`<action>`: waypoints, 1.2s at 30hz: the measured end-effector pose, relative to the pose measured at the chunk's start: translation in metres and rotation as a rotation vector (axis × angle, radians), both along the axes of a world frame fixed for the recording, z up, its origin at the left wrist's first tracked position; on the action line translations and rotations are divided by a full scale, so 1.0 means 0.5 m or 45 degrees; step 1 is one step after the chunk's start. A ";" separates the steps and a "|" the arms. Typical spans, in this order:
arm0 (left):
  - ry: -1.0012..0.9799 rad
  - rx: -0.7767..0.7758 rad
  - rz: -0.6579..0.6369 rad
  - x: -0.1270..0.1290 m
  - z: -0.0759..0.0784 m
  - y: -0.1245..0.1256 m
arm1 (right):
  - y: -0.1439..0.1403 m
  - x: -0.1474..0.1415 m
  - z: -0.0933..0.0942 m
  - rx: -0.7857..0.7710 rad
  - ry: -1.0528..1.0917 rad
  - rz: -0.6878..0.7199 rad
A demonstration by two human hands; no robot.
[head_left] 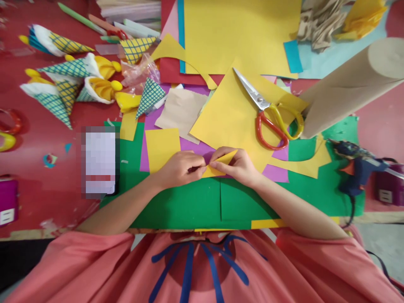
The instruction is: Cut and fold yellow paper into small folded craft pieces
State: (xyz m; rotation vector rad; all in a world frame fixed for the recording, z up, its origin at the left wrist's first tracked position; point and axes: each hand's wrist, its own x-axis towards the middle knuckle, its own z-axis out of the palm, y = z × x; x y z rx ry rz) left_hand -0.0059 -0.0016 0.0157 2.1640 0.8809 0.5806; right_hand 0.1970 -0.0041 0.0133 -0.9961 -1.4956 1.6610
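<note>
Between my two hands is a small piece of yellow paper (227,157), folded or bent to a point at its upper right. The fingertips of my left hand (183,168) pinch its left end. My right hand (236,166) grips it with the thumb in front and the fingers behind. Beside my left hand lies a flat yellow paper piece (162,145). Beyond my right hand, a big yellow sheet (221,113) carries scissors (261,103) with one red and one yellow handle. A torn brown paper piece (183,109) lies behind my hands.
Several decorated paper cones (53,105) lie at the left, near a phone (100,162). A brown paper roll (350,88) leans in from the right. A dark blue glue gun (356,172) rests at the right on the green sheet (176,206). Yellow sheets (243,33) are stacked behind.
</note>
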 end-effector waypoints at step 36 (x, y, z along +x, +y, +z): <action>-0.517 -0.221 0.864 -0.016 -0.013 0.007 | 0.003 0.011 -0.032 -0.142 0.410 -0.193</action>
